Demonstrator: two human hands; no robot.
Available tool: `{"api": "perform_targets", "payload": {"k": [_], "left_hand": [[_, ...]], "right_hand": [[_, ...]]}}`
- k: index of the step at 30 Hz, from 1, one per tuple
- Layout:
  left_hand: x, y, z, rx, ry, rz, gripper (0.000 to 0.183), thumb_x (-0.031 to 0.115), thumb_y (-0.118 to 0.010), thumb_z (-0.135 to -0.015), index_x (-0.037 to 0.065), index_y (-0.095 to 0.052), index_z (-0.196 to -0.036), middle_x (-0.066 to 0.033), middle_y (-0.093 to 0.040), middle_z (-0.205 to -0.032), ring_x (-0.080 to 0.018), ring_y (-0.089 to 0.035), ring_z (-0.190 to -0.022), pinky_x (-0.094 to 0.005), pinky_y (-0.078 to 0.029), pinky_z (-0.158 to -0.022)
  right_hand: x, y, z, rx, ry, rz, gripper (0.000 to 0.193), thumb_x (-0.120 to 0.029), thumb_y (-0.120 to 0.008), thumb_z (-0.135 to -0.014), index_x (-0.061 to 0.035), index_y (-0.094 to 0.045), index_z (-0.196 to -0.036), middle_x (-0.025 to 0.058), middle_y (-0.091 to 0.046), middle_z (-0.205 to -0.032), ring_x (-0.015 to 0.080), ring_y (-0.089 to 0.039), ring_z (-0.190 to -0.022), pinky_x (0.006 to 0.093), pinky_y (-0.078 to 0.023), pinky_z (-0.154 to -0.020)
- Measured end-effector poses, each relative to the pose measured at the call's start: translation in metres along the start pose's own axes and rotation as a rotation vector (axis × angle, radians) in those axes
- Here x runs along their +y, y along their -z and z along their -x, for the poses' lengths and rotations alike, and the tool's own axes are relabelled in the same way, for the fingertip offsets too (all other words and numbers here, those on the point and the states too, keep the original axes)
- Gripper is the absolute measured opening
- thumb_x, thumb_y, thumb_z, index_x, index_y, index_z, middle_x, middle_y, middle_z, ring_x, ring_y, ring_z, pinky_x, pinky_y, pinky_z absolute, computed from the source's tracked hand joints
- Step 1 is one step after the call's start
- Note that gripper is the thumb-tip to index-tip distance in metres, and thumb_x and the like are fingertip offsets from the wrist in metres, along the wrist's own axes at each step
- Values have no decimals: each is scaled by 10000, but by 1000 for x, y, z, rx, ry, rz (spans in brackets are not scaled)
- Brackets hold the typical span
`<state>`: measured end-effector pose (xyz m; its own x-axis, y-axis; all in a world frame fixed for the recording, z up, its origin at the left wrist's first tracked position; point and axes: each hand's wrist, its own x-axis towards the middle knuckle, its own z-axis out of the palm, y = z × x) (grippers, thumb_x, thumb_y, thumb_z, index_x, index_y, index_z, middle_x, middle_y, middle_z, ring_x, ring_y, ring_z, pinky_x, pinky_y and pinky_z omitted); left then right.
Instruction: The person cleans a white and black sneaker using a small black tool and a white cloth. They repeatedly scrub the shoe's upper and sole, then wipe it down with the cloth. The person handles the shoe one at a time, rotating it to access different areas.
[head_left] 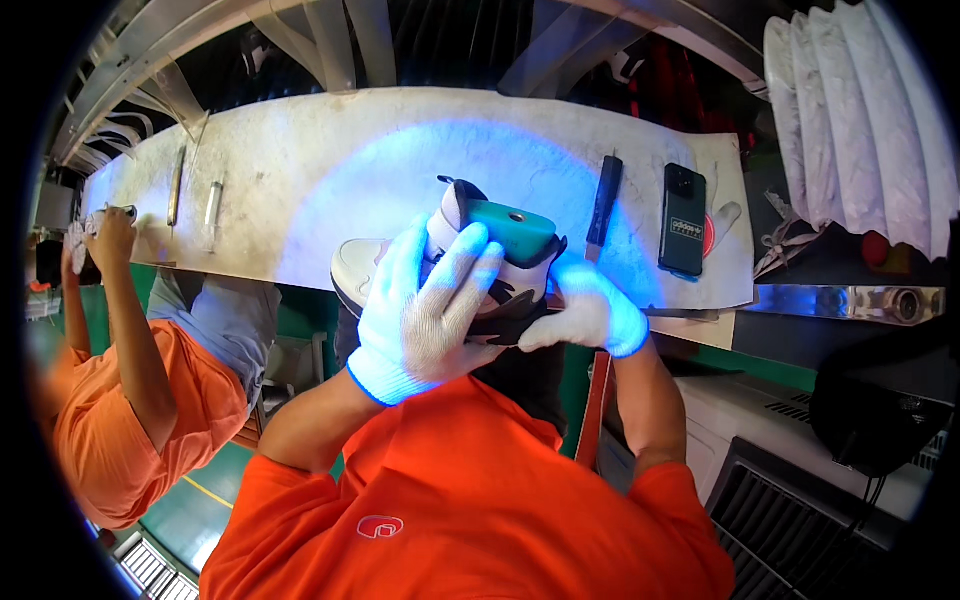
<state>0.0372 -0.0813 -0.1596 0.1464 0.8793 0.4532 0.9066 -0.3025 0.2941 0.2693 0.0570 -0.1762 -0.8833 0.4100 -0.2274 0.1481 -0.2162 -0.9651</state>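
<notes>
In front of my chest, above the near edge of the table, I hold a white and black shoe (pixel 522 283) with its pale toe pointing left. A green shoe last (pixel 505 230) fills its opening. My left hand (pixel 425 305), in a white knit glove, lies across the near side of the shoe, fingers reaching up to the collar and thumb low. At the heel end my right hand (pixel 592 312), gloved alike, is closed around the back, its thumb along the lower side. The left palm hides much of the shoe's middle. Blue light falls on both gloves.
On the pale tabletop (pixel 250 190), a black-handled tool (pixel 605 200) and a dark phone (pixel 684 220) lie to the right. A white tube (pixel 213 205) and a thin stick-like tool (pixel 177 185) lie left. A co-worker (pixel 160 390) sits at left; a white ribbed duct (pixel 850 120) hangs at right.
</notes>
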Motion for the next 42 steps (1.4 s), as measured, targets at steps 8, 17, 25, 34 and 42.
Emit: {"api": "perform_targets", "payload": {"k": [8,17,25,34,42], "left_hand": [[0,3,-1,56,-61,-80,880,392,-1001,-614,23,-776,-1380,-205,-702,-1470,-576,-650,-1312,-667,-590,-1047],[-1,1,2,88,-52,-58,881,393,-1001,-619,74,-775,-1409,-179,-686,-1512,-563,-640,-1336,-641,-592,-1061],[-27,44,7,-1,3,388,978,308,-996,-728,42,-594,-1578,-354,-481,-1672,-597,-585,-1418,-591,-521,-1175],[-109,99,60,-85,292,343,1049,441,-993,-775,0,-571,-1627,-244,-537,-1713,-396,-515,-1603,-496,-428,-1299],[-75,77,-20,-567,327,319,1131,500,-978,-715,12,-551,-1642,-263,-693,-1497,-464,-686,-1356,-504,-542,-1166]], "right_hand": [[-5,-13,-2,109,-73,88,711,15,-921,-715,-5,-734,-1401,81,-815,-1190,203,-747,-1124,391,-619,-997],[6,-67,-8,412,151,-9,701,-37,-895,-787,-13,-686,-1457,100,-771,-1302,206,-734,-1179,386,-600,-1045],[29,-71,-6,583,240,-27,842,-111,-945,-836,15,-542,-1564,117,-710,-1430,221,-690,-1276,406,-578,-1114],[35,-69,-11,638,254,13,806,-235,-951,-858,35,-550,-1503,126,-713,-1372,213,-699,-1220,386,-593,-1072],[43,-65,-9,645,224,74,851,-251,-959,-837,41,-536,-1515,129,-695,-1392,225,-685,-1242,394,-580,-1087]]}}
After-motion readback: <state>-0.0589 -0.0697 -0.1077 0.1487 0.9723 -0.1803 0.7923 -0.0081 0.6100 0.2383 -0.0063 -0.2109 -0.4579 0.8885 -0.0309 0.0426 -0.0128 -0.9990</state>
